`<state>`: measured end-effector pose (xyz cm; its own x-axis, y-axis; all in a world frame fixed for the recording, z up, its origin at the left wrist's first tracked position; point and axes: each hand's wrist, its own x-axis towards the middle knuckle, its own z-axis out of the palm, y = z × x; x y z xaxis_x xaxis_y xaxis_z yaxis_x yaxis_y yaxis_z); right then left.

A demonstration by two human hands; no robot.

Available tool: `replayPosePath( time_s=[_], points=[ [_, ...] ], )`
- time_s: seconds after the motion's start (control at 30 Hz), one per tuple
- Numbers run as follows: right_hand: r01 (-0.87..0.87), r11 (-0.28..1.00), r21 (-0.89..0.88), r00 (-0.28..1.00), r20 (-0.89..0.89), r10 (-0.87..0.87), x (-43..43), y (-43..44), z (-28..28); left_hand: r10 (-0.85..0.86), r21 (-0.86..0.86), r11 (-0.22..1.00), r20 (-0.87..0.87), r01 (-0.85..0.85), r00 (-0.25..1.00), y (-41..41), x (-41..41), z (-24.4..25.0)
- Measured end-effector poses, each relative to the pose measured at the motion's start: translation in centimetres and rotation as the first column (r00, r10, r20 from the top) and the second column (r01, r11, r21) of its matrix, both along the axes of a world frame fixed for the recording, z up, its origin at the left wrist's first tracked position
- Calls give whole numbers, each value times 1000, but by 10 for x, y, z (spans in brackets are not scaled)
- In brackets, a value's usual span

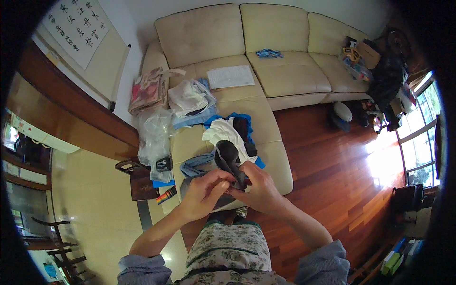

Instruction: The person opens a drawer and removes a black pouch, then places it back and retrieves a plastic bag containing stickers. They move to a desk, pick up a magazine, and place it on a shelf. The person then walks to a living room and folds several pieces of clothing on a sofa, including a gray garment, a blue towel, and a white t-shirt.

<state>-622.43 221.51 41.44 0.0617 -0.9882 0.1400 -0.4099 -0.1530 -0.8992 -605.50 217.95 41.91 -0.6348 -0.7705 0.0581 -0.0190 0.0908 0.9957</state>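
Note:
In the middle of the view, my left hand (206, 192) and my right hand (259, 187) pinch a dark grey sock (229, 156) between them, its far end draped away from me. Past it, on the cream leather chaise of the sofa, lie a white garment (224, 132), a blue cloth (262, 162) and a dark, bundled item (250, 149). Blue-grey folded jeans (197, 164) rest left of the sock. Farther back stands a pile of folded clothes (190, 98), white above light blue.
Clear plastic bags (154, 131) and a red-patterned bag (148, 89) lie along the chaise's left side. A white paper sheet (231, 77) lies on the seat. A wooden chair (140, 181) is at the left; a cap (342, 111) hangs or lies beside the sofa.

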Motion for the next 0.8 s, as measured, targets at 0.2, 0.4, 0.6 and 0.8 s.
replayPosePath(
  time_s=[0.2,0.4,0.6,0.8],
  points=[
    [-250,957,-145,968,1,252,-25,2,8,102,-546,838,163,4,981,-31,14,0],
    [-269,956,-114,948,143,284,-52,3,8,-11,-670,720,249,180,969,-38,6,-8],
    [-251,965,-73,927,270,261,-83,7,10,-23,-724,657,258,209,966,-39,-5,-7],
    [64,997,54,998,-27,-63,-98,8,4,-101,-815,487,304,314,947,-27,-11,1]
  ],
)
